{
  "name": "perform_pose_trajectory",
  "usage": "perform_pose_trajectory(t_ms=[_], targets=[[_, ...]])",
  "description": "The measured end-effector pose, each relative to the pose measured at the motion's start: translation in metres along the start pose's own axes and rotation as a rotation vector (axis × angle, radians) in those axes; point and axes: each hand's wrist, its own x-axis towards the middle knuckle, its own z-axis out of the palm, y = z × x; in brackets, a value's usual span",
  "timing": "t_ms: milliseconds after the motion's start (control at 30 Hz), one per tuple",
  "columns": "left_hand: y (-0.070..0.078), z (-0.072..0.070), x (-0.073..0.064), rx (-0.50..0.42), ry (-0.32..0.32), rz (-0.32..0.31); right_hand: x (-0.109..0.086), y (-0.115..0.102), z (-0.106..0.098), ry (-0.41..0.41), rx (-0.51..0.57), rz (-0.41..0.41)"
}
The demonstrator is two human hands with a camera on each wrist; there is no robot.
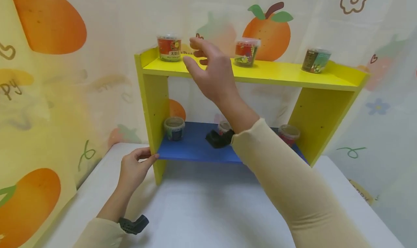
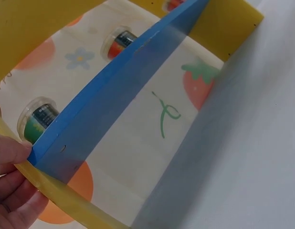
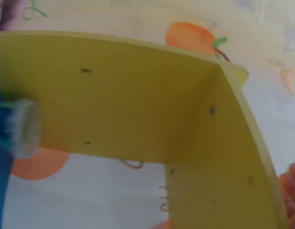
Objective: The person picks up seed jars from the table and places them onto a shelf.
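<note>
A two-tier shelf unit has a yellow top board (image 1: 277, 72), yellow sides and a blue lower board (image 1: 195, 148). My left hand (image 1: 135, 168) grips its left side panel (image 1: 155, 106) where the blue board meets it, thumb in front and fingers on the outer face (image 2: 16, 191). Raised before the top board, my right hand (image 1: 215, 74) holds nothing; its fingers are slightly bent. It hovers between a red-labelled plastic cup (image 1: 169, 49) on the left and another red-labelled cup (image 1: 245, 53). A dark-labelled cup (image 1: 316, 61) stands at the top right.
On the blue board stand a left cup (image 1: 174, 129), a middle cup (image 1: 224, 126) partly behind my right wrist, and a right cup (image 1: 288, 135). The unit stands on a white table (image 1: 195, 211). Behind it hangs a fruit-printed curtain (image 1: 114, 59).
</note>
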Motion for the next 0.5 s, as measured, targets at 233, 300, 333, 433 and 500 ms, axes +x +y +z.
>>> perform_pose_trajectory(t_ms=[233, 300, 333, 433, 500], targets=[[0.002, 0.004, 0.001, 0.017, -0.015, 0.0, -0.107, 0.052, -0.01, 0.213, -0.088, -0.361], [0.003, 0.004, 0.001, 0.032, -0.017, 0.007, -0.14, 0.071, -0.012, 0.187, -0.123, -0.326], [0.004, 0.004, 0.0, 0.043, -0.015, 0.015, -0.156, 0.079, -0.013, 0.164, -0.15, -0.287], [0.007, 0.002, 0.0, 0.087, -0.016, 0.047, -0.199, 0.103, -0.014, 0.094, -0.213, -0.167], [0.01, 0.0, -0.001, 0.117, -0.028, 0.071, -0.223, 0.115, -0.016, 0.062, -0.261, -0.106]])
